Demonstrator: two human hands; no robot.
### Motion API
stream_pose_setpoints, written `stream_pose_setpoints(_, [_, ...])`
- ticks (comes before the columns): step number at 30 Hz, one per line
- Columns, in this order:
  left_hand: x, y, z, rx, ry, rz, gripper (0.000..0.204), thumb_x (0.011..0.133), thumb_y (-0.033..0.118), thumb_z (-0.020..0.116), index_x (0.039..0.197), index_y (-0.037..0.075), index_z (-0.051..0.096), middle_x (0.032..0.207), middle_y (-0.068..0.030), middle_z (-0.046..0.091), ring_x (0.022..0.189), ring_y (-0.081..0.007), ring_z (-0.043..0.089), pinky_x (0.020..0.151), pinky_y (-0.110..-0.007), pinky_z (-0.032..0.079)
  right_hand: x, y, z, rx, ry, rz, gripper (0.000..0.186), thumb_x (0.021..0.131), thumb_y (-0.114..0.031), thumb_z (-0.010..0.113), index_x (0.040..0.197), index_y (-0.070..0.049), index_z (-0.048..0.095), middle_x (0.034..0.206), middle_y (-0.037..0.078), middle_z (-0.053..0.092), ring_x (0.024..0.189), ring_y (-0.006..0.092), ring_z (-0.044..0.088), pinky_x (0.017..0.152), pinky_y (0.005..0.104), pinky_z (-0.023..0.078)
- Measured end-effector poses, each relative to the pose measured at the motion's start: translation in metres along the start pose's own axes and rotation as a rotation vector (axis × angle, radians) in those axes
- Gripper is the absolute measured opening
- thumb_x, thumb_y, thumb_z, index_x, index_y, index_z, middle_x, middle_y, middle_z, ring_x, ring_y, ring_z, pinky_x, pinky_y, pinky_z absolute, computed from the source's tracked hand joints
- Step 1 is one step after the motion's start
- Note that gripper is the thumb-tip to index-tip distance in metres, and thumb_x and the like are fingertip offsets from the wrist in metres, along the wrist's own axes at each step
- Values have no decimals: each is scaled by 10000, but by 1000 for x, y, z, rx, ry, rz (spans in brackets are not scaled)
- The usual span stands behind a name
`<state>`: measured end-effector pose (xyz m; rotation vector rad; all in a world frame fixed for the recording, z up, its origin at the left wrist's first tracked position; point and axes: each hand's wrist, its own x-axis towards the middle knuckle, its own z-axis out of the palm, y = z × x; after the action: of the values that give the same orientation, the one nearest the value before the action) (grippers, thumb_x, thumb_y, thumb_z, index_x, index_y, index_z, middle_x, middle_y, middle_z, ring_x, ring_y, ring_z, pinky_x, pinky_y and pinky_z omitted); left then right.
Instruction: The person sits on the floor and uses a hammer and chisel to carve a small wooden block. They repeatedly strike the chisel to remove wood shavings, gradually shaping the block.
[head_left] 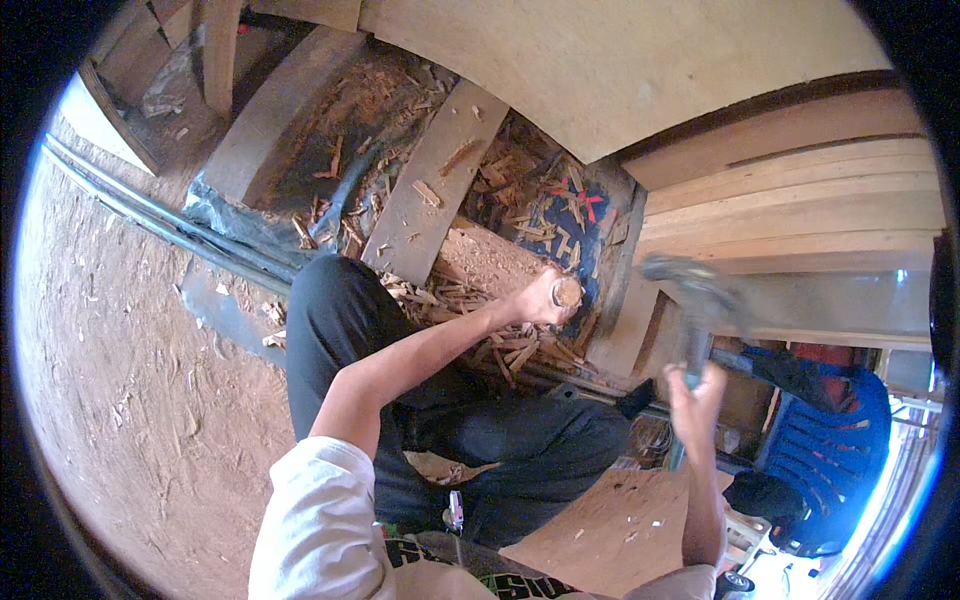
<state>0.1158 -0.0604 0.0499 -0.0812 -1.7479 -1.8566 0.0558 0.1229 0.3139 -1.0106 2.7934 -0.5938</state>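
Note:
My left hand (537, 297) grips an upright tool by its round wooden top (566, 292), probably a chisel handle; its lower part is hidden. Around it lie wood chips (515, 350) and a pale wooden piece (467, 245). My right hand (692, 395) grips a hammer (700, 300) by its handle, raised to the right of my left hand, its head smeared by motion. My legs in dark trousers (350, 315) are bent beneath my arms.
Grey planks (430, 175) cross dark, chip-strewn sheeting at the top left. A large pale board (640, 70) and stacked timber (780, 200) lie beyond. A blue plastic chair (825, 450) stands at the right. Long pipes (150, 210) run along the dirt floor (120, 390).

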Motion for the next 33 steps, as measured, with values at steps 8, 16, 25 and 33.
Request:
stream_pose_setpoints(8, [-1,10,1,-225,-7,-31,167,645,23,631,574,50,482,492,-44,457,425,-119,387,425,-328,334,0,-14,-3,724,170,-53,37,875,-76,574,884,-62,540,708,26,556,629,115,534,571,270,430])
stream_pose_setpoints(16, [2,-19,13,-99,137,163,177,677,31,590,558,57,462,471,-3,420,417,-108,363,409,-319,309,20,11,15,-90,-241,24,156,769,-137,637,716,-5,574,616,91,566,572,202,548,538,362,412])
stream_pose_setpoints(25, [-2,-9,5,-113,52,-66,116,671,53,596,595,51,508,502,-2,466,450,-94,395,428,-322,350,21,9,28,503,222,-67,186,781,-139,675,779,19,576,617,53,542,569,159,532,585,337,458])
stream_pose_setpoints(33, [3,-10,-2,-61,-11,-42,135,653,66,615,596,58,493,510,-16,431,473,-102,359,440,-333,328,17,32,55,27,-198,92,214,775,-157,656,667,-7,547,580,24,522,533,131,492,489,334,381])
